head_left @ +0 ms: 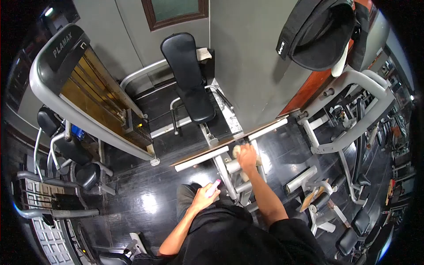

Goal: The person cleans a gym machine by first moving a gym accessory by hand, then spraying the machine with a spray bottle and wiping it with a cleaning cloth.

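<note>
My left hand [201, 199] is closed around a small white bottle with a pink end [213, 188], held low in front of my leg. My right hand [247, 157] reaches forward, its fingers wrapped round a bunched cream cloth [236, 152]. The cloth is right at the light grey metal frame [226, 174] of a gym machine. A long flat plate [207, 153] runs along the top of this frame, with white tubes [201, 159] on its near side.
Ahead stands a black padded seat [187, 73] beside a weight-stack tower [66, 88]. A black cap [318, 35] hangs at upper right. More gym machines [357, 119] fill the right side. A treadmill-like machine [53, 212] is at lower left on the dark floor [145, 198].
</note>
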Demonstrator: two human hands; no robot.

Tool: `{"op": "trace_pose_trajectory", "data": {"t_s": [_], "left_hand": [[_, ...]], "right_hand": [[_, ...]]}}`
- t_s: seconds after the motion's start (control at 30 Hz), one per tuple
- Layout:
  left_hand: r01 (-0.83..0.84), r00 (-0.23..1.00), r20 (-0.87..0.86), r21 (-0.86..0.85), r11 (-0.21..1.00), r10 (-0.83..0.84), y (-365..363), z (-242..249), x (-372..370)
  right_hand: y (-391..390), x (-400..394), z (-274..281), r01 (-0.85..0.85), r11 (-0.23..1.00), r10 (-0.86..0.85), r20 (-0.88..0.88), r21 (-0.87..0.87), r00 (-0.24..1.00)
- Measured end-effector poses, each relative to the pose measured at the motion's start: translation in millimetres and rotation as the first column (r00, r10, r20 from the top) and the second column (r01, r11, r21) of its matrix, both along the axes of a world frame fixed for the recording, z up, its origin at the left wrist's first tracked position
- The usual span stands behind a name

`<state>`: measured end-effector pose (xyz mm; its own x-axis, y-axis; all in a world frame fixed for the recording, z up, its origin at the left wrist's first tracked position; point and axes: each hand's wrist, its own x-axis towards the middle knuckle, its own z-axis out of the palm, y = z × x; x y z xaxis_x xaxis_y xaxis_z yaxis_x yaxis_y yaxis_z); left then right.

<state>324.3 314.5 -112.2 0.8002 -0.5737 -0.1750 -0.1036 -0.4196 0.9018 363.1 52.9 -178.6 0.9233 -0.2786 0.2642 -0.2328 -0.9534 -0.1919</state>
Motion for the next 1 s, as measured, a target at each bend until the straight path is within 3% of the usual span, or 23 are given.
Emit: {"op": "trace_pose_trajectory", "data": {"t_s": [0.03, 0.1, 0.17, 0.2, 0.27, 0.3, 0.37, 0.4, 0.43, 0.5, 0.57, 0.63, 0.67, 0.73, 0.77, 0.83, 0.87, 0.93, 0.97, 1.0], "left_hand": [[-0.009, 0.999, 0.033, -0.016, 1.000, 0.009, 3.0, 0.5, -2.0], [-0.054, 0.998, 0.027, -0.027, 0.998, 0.054, 8.8, 0.3, -4.5], [-0.100, 0.995, 0.017, -0.044, 0.994, 0.101, 10.8, -1.7, -3.4], [-0.116, 0.993, -0.038, -0.016, 0.993, 0.115, 12.3, -3.1, -3.3], [-0.148, 0.982, -0.121, -0.022, 0.989, 0.144, 11.9, -4.7, -4.2], [-0.143, 0.983, -0.123, -0.023, 0.990, 0.139, 10.9, -5.0, -2.8], [-0.116, 0.990, -0.081, -0.007, 0.993, 0.115, 11.4, -4.9, -1.8], [-0.109, 0.991, -0.083, -0.004, 0.994, 0.108, 11.6, -1.7, -1.3], [-0.111, 0.990, -0.092, 0.000, 0.994, 0.111, 11.8, 2.1, -1.0], [-0.109, 0.989, -0.097, 0.003, 0.994, 0.109, 13.1, 2.4, 0.3], [-0.137, 0.989, -0.070, -0.062, 0.989, 0.133, 13.4, -4.7, -0.4], [-0.131, 0.987, -0.101, -0.060, 0.989, 0.125, 11.4, -4.3, 0.0], [-0.135, 0.983, -0.130, -0.055, 0.989, 0.127, 11.3, -3.5, 0.6], [-0.136, 0.982, -0.141, -0.064, 0.989, 0.126, 10.8, 1.0, 2.2], [-0.132, 0.981, -0.155, -0.073, 0.989, 0.119, 12.0, 3.6, 1.5], [-0.126, 0.983, -0.146, -0.070, 0.990, 0.115, 15.5, 8.9, 1.7], [-0.121, 0.985, -0.134, -0.072, 0.990, 0.110, 15.9, 10.5, 1.3], [-0.111, 0.987, -0.125, -0.094, 0.989, 0.099, 17.1, 11.4, 0.4], [-0.101, 0.989, -0.116, -0.115, 0.988, 0.088, 17.0, 11.2, 0.9], [-0.099, 0.990, -0.116, -0.117, 0.988, 0.086, 16.0, 10.3, 1.1]], "right_hand": [[-0.6, 2.5, 0.6, 0.102, 0.995, -0.101, -0.099, 0.007, 0.990], [17.9, -6.0, 9.6, 0.097, 0.995, -0.097, -0.010, -0.009, 0.995], [41.2, -18.6, 12.0, 0.058, 0.973, -0.064, 0.021, 0.223, 0.998], [50.2, -29.6, 11.8, 0.057, 0.973, -0.062, 0.015, 0.222, 0.998], [59.9, -48.5, 12.4, -0.133, 0.919, 0.062, 0.198, 0.371, 0.978], [48.3, -50.9, 4.8, -0.128, 0.920, 0.057, 0.197, 0.370, 0.979], [14.7, -56.1, -8.5, 0.042, 0.973, -0.039, -0.021, 0.229, 0.999], [7.9, -56.4, 16.3, 0.125, 0.950, -0.153, 0.077, 0.287, 0.985], [6.3, -54.3, 14.8, 0.130, 0.948, -0.158, 0.075, 0.289, 0.985], [8.5, -48.4, 19.5, 0.318, 0.845, -0.415, 0.152, 0.431, 0.897], [38.0, -57.5, -1.4, 0.229, 0.861, -0.316, 0.125, 0.454, 0.941], [69.1, -71.2, -18.0, -0.106, 0.923, -0.019, 0.319, 0.370, 0.947], [65.5, -72.7, -17.2, -0.106, 0.923, -0.019, 0.319, 0.370, 0.948], [46.9, -77.3, -16.2, -0.098, 0.909, 0.061, 0.106, 0.404, 0.993], [34.5, -77.3, -9.6, -0.099, 0.908, 0.062, 0.103, 0.407, 0.993], [10.8, -73.1, 8.6, 0.225, 0.797, -0.316, 0.069, 0.560, 0.946], [10.2, -71.8, 3.2, 0.227, 0.798, -0.317, 0.068, 0.559, 0.946], [12.2, -65.2, -15.0, 0.463, 0.759, -0.579, 0.150, 0.457, 0.801], [23.2, -66.5, -17.5, 0.466, 0.758, -0.582, 0.152, 0.457, 0.799], [41.8, -70.5, -20.8, 0.317, 0.819, -0.465, 0.231, 0.478, 0.855]]}}
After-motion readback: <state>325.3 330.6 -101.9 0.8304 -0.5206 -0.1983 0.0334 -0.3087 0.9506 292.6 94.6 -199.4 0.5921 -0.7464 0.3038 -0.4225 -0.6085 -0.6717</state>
